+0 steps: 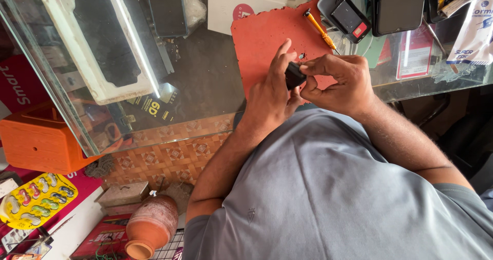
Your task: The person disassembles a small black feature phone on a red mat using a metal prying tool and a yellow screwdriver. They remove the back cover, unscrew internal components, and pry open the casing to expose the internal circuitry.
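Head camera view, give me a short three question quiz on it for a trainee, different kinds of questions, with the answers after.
1. True or false: both hands grip the small black part over the red mat.
2. Which tool lies on the mat's far right edge? A) orange-handled screwdriver B) pliers C) tweezers
3. Fill in: on the floor below the counter stands a round ______ pot.

Key
1. True: the left hand and right hand pinch it between their fingertips.
2. A
3. Clay; it is terracotta coloured, near the yellow blister card.
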